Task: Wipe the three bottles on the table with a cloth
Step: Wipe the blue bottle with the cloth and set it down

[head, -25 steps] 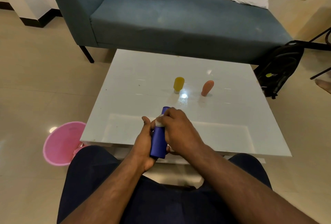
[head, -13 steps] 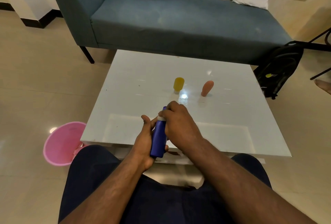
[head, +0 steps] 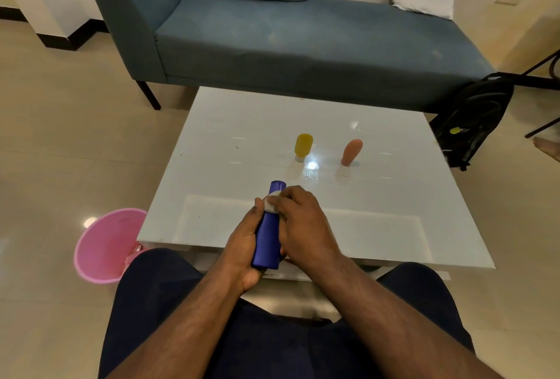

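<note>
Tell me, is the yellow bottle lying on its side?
No, the yellow bottle stands cap-down on the white table, beside the orange bottle.

Bright, sharp view, glare on table [head: 312, 166], wide-angle edge distortion

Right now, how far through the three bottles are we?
Nothing looks finished. In hand: left hand grips the blue bottle, right hand rubs a white cloth on it. Left: yellow bottle and orange bottle stand on the table.

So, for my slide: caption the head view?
Left hand holds blue bottle; right hand wipes it with cloth.
</note>
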Available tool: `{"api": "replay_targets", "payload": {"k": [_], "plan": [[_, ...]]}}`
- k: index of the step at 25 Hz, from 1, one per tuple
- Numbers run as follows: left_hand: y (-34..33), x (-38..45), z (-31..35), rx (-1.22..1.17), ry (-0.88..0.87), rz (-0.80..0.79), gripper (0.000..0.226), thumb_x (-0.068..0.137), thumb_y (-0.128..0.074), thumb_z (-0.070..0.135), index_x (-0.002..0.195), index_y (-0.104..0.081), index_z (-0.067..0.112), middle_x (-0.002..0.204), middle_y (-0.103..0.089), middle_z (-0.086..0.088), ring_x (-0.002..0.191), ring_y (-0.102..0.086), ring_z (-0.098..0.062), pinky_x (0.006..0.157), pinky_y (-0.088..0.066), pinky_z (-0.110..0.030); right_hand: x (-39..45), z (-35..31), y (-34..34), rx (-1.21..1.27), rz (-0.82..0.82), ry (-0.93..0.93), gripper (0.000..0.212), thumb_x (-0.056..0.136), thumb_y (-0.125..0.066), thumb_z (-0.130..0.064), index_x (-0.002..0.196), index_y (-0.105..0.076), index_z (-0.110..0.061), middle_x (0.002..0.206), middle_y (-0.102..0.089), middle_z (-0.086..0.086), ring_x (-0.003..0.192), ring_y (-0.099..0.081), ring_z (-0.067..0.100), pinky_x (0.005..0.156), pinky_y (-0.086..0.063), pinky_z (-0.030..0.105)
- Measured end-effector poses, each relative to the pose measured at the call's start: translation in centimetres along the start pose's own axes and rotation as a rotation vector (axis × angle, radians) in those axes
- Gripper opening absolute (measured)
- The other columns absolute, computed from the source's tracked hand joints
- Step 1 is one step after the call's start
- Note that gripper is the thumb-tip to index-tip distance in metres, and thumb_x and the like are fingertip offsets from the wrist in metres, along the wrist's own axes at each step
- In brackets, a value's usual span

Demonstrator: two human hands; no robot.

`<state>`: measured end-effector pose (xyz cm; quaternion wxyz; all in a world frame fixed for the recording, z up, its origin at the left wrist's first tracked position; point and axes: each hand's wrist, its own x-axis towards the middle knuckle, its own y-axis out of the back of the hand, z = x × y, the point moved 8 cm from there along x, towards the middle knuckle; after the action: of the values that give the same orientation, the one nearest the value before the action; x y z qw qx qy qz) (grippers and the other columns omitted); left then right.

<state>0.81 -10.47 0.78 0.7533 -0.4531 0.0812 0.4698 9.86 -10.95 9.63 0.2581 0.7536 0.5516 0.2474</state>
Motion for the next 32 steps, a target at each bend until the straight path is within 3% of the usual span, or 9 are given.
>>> {"api": "replay_targets", "payload": {"k": [4, 9, 13, 17, 20, 25, 29, 32], "plan": [[0.1, 0.0, -0.2, 0.029, 0.009, 0.021, 0.059, 0.084, -0.066, 0.053, 0.127, -0.062, 0.013, 0.1, -0.073, -0.014, 0.081, -0.07, -0.024, 0.067, -0.057, -0.038, 1.3, 1.1, 2.0, -0.023, 0.091, -0.023, 0.012, 0.093, -0.057, -0.016, 0.1, -0.066, -0.019, 0.1, -0.055, -0.007, 0.087, -0.054, 0.006, 0.065, -0.047, 0.006], [-0.1, -0.2, 0.3, 0.043, -0.035, 0.016, 0.059, 0.087, -0.064, 0.051, 0.131, -0.06, 0.013, 0.1, -0.072, -0.013, 0.079, -0.068, -0.023, 0.065, -0.057, -0.037, 0.8, -0.6, 0.8, -0.166, 0.08, 0.123, 0.015, 0.09, -0.059, -0.012, 0.101, -0.068, -0.017, 0.098, -0.054, -0.007, 0.089, -0.051, 0.009, 0.08, -0.043, 0.014], [0.0, -0.3, 0.4, 0.047, -0.042, 0.036, 0.06, 0.082, -0.066, 0.049, 0.129, -0.061, 0.013, 0.1, -0.074, -0.013, 0.078, -0.07, -0.023, 0.067, -0.057, -0.038, 1.5, 0.7, 2.6, 0.035, 0.161, -0.063, 0.016, 0.09, -0.057, -0.009, 0.094, -0.068, -0.02, 0.098, -0.058, -0.006, 0.086, -0.055, 0.005, 0.069, -0.042, 0.007], [-0.1, -0.3, 0.5, 0.021, -0.035, 0.027, 0.061, 0.084, -0.066, 0.049, 0.133, -0.059, 0.013, 0.105, -0.073, -0.013, 0.082, -0.069, -0.024, 0.065, -0.058, -0.038, 0.5, 0.1, 1.7, -0.007, 0.131, 0.021, 0.012, 0.091, -0.058, -0.014, 0.095, -0.068, -0.019, 0.098, -0.059, -0.006, 0.086, -0.056, 0.006, 0.074, -0.042, 0.008], [-0.3, -0.5, 0.4, 0.035, -0.023, 0.032, 0.057, 0.086, -0.064, 0.049, 0.13, -0.061, 0.014, 0.105, -0.074, -0.015, 0.085, -0.071, -0.026, 0.067, -0.059, -0.04, 1.3, 1.5, 3.3, 0.141, 0.213, -0.108, 0.016, 0.09, -0.059, -0.009, 0.092, -0.069, -0.022, 0.097, -0.062, -0.008, 0.086, -0.058, 0.004, 0.067, -0.05, 0.009], [0.2, -0.5, 0.5, -0.037, 0.0, 0.065, 0.049, 0.096, -0.058, 0.048, 0.129, -0.063, 0.012, 0.102, -0.074, -0.014, 0.079, -0.071, -0.025, 0.066, -0.059, -0.039, -0.1, 0.3, 1.8, 0.115, 0.151, 0.007, 0.021, 0.086, -0.057, -0.006, 0.087, -0.069, -0.023, 0.093, -0.062, -0.012, 0.089, -0.06, 0.006, 0.077, -0.055, 0.028], [-0.2, -0.8, 0.4, -0.018, 0.015, 0.068, 0.044, 0.099, -0.053, 0.048, 0.119, -0.065, 0.011, 0.094, -0.076, -0.015, 0.074, -0.073, -0.025, 0.06, -0.06, -0.036, 0.9, 1.5, 3.0, 0.214, 0.189, -0.145, 0.021, 0.089, -0.058, -0.009, 0.089, -0.069, -0.027, 0.095, -0.064, -0.015, 0.089, -0.06, 0.002, 0.071, -0.051, 0.017], [-0.1, -1.0, 0.8, -0.017, -0.008, 0.095, 0.042, 0.099, -0.051, 0.049, 0.113, -0.065, 0.011, 0.084, -0.075, -0.012, 0.064, -0.071, -0.021, 0.057, -0.059, -0.033, -0.5, 0.3, 1.9, 0.238, 0.121, -0.04, 0.021, 0.087, -0.059, -0.009, 0.086, -0.069, -0.029, 0.093, -0.062, -0.016, 0.089, -0.062, 0.007, 0.068, -0.055, 0.022]]}}
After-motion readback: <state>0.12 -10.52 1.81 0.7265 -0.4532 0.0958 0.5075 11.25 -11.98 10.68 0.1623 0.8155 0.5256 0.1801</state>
